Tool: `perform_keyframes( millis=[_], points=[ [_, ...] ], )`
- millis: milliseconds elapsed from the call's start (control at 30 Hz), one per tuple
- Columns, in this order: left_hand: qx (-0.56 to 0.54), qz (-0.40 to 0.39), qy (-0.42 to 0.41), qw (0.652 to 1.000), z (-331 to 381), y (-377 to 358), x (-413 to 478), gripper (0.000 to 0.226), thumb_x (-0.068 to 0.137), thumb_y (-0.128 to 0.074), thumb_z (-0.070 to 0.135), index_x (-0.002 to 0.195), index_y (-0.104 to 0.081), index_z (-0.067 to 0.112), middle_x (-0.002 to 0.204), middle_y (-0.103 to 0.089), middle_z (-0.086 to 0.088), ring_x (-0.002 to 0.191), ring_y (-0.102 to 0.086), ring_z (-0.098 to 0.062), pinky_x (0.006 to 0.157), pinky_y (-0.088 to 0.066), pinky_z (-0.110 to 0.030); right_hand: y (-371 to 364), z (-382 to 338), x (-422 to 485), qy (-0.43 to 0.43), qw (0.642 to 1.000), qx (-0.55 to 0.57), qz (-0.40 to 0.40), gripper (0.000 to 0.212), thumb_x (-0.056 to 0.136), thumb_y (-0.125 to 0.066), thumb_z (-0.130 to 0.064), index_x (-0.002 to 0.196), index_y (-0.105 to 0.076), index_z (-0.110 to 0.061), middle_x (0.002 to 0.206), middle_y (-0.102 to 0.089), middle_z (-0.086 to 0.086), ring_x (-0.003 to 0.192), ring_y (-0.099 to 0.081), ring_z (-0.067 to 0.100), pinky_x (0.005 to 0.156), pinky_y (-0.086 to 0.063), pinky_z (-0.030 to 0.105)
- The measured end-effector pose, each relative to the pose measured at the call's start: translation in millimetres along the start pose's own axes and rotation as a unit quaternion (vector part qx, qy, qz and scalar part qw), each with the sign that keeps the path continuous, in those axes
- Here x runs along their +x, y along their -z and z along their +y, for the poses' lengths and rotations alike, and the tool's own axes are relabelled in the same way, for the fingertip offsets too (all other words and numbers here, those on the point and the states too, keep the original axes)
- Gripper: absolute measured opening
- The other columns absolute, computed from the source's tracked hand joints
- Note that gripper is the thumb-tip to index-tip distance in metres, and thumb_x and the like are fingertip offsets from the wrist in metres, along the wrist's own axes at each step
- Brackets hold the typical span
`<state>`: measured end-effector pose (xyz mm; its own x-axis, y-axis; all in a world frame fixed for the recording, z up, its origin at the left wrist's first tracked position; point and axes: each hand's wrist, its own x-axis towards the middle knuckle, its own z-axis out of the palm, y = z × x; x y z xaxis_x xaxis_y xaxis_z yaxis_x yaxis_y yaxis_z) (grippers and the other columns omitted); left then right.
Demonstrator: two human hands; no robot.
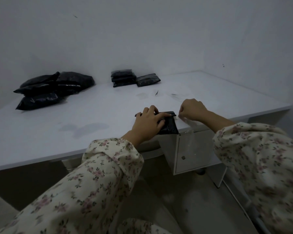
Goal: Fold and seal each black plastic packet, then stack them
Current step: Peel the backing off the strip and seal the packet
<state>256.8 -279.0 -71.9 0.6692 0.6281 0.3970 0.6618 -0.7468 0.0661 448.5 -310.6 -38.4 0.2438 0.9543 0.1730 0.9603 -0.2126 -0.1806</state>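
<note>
On the white table (pixel 57 135), the far left part of the top carries a loose heap of puffy black plastic packets (pixel 52 89), unfolded and lying across one another close to the wall. Toward the middle of the table's far edge stands a neat stack of folded black packets (pixel 123 79). Just beside it on the right, touching or nearly so, lies a lower pile of folded black packets (pixel 148 80). Nearer on the table top from these two piles lie two small dark scraps (pixel 156 93), too small to make out.

At the table's near edge, right of the middle, the left hand (pixel 148 123) comes out of a cream floral sleeve (pixel 108 166). It lies palm down on a black plastic packet (pixel 169 125), the one in work. Its fingers (pixel 153 109) are spread and reach across to the packet's far, folded edge, pressing it flat against the table top. The packet's near right corner juts a little over the table's rim.

Just right of the packet, a clear strip of tape (pixel 189 130) runs from the table top over the rim and hangs down in front of the white drawer (pixel 189 157) under the table. The right hand (pixel 193 108), in a matching floral sleeve (pixel 260 157), hovers over the strip's upper end with its fingers curled in tight, the fingertips pinching that end beside the packet's right edge.
</note>
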Motion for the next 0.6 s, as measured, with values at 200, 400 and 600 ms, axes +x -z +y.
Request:
perform_keyframes(
  millis=[200, 400, 600],
  points=[
    [0.000, -0.004, 0.004, 1.000, 0, 0, 0, 0.037, 0.101, -0.034, 0.035, 0.136, -0.045, 0.038, 0.121, -0.044, -0.005, 0.112, -0.042, -0.023, 0.095, -0.035, -0.041, 0, -13, -11, 0.029, 0.995, -0.095, 0.011, 0.035, 0.093, -0.050, -0.018, 0.061, -0.036, -0.011, 0.064, -0.040, 0.001, 0.077, -0.044, 0.026, 0.073, -0.029, 0.031],
    [-0.002, -0.006, 0.002, 1.000, -1, 0, 0, 0.037, 0.100, -0.034, 0.037, 0.136, -0.045, 0.039, 0.121, -0.044, -0.004, 0.112, -0.042, -0.021, 0.094, -0.035, -0.040, 8, -2, -10, -0.004, 0.992, 0.116, -0.053, 0.027, 0.088, -0.050, -0.008, 0.067, -0.049, 0.008, 0.083, -0.059, 0.029, 0.076, -0.045, 0.024, 0.059, -0.030, 0.030],
    [-0.003, -0.008, -0.003, 1.000, -2, 2, -1, 0.037, 0.101, -0.034, 0.037, 0.136, -0.045, 0.039, 0.121, -0.045, -0.005, 0.112, -0.042, -0.022, 0.095, -0.037, -0.041, 10, 7, -15, 0.035, 0.985, 0.154, -0.066, 0.026, 0.083, -0.072, -0.019, 0.098, -0.067, 0.001, 0.095, -0.062, 0.006, 0.087, -0.052, 0.016, 0.060, -0.034, 0.013]
  ],
)
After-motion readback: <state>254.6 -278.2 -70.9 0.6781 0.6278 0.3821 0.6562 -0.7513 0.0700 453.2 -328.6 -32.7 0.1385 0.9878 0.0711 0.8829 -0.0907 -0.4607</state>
